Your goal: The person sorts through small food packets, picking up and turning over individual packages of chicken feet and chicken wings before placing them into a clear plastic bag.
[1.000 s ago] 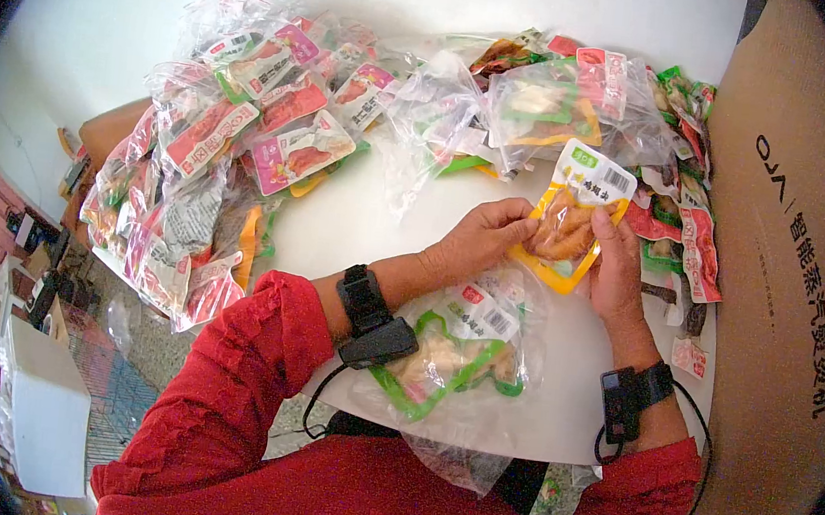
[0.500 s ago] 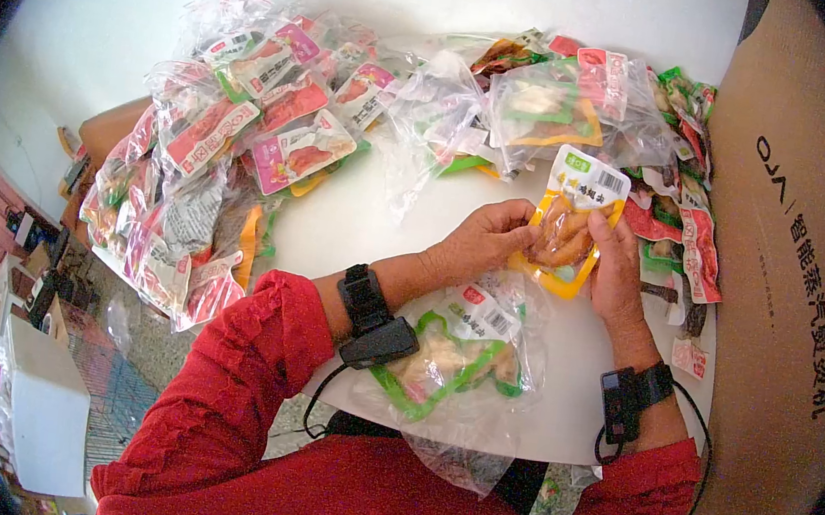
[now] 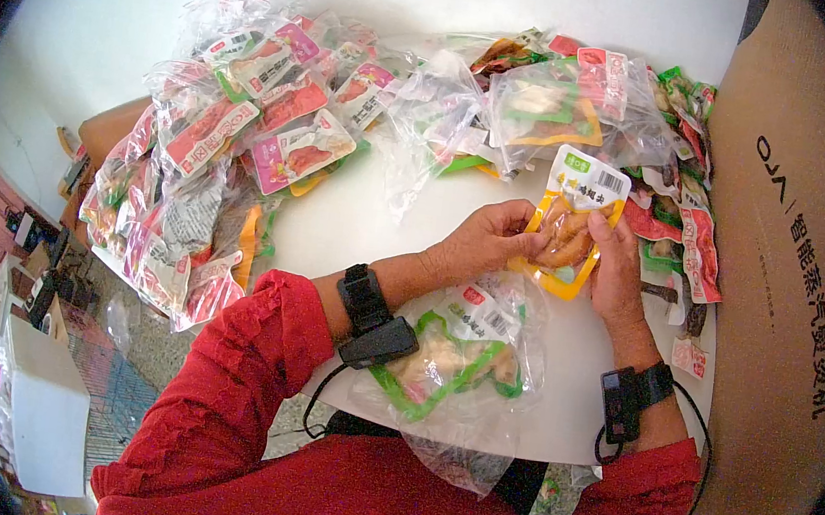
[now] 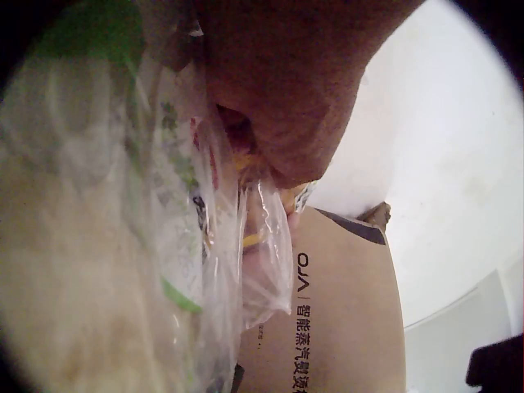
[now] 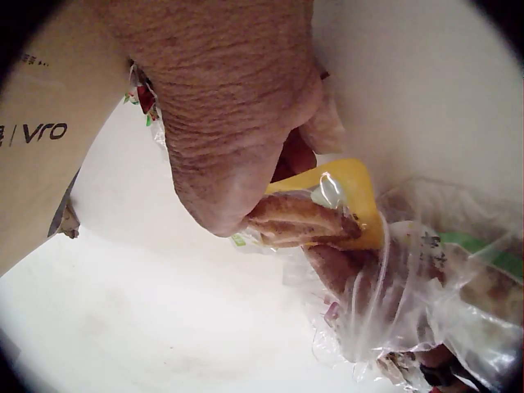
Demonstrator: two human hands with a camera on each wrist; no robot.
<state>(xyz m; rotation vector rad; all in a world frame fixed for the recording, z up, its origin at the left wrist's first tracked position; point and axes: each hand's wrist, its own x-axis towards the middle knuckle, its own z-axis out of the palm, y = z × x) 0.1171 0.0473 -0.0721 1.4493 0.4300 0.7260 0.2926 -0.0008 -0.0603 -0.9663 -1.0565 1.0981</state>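
A yellow-edged food packet (image 3: 568, 236) with a white label on top is held tilted up above the table. My left hand (image 3: 483, 240) pinches its lower left edge, and my right hand (image 3: 617, 277) grips its right side with the thumb on the front. In the right wrist view the packet (image 5: 315, 214) shows its yellow corner beside the right hand (image 5: 237, 123). The left hand (image 4: 286, 74) hides most of it in the left wrist view. Below the hands, a green-edged packet (image 3: 433, 400) lies with a clear plastic bag (image 3: 472, 455) at the table's near edge.
Bagged packets are heaped on the left (image 3: 205, 145) and along the back (image 3: 550, 101). More loose packets (image 3: 700, 253) lie along the right edge, beside a tall cardboard box (image 3: 778, 316). The white table top (image 3: 334, 239) shows between the heaps and the arms.
The yellow-edged packet has tipped a little more upright and shifted slightly down and left. Both hands have kept their hold, with the left thumb moving slightly at the packet's edge.
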